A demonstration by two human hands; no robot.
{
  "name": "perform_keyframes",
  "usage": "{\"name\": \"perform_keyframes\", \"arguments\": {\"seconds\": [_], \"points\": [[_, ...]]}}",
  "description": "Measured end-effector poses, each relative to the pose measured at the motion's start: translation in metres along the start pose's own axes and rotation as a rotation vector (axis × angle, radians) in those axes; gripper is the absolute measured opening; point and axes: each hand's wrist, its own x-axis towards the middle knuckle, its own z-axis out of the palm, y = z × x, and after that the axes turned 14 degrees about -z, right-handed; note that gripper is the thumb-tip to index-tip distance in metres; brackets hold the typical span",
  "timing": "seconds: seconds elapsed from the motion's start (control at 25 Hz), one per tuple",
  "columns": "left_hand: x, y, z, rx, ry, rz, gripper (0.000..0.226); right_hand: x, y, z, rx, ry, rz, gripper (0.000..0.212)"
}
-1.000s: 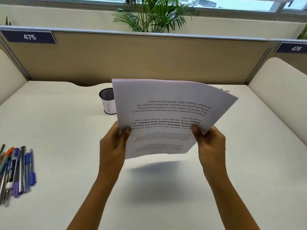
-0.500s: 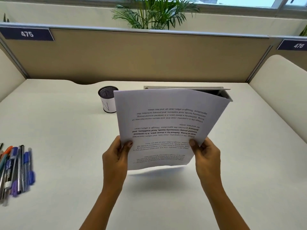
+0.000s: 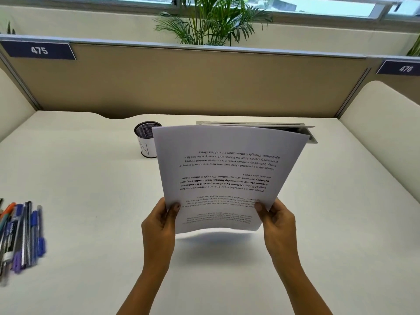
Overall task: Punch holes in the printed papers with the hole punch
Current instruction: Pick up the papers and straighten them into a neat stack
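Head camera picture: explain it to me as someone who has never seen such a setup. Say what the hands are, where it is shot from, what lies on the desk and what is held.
There is no machine here. A person wears a camera on the head, looking forward and down, so you see their own two arms reaching in from below. The left hand and the right hand each grip a lower corner of the printed papers, held up above the white desk with the text upside down to the camera. On the desk lie a bunch of pens at the left edge and a mesh pen cup behind the papers. A metal cable hatch sits at the back. No hole punch is in view.
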Motion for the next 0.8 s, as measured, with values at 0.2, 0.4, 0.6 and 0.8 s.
{"name": "perform_keyframes", "arguments": {"seconds": [0.2,0.4,0.6,0.8], "points": [[0.006,-0.004,0.000,0.038,-0.011,-0.022,0.020,-0.004,0.009,-0.004,-0.032,-0.055,0.033,0.025],[0.007,0.015,-0.001,-0.213,0.061,-0.053,0.028,-0.008,0.001,-0.010,0.027,0.034,0.065,0.018],[0.007,0.022,0.011,-0.471,0.053,-0.148,0.021,-0.021,-0.001,0.012,0.416,0.171,0.273,0.047],[-0.001,0.017,0.016,-0.647,-0.177,-0.210,0.024,-0.016,-0.018,0.030,0.689,0.125,0.282,0.030]]}}
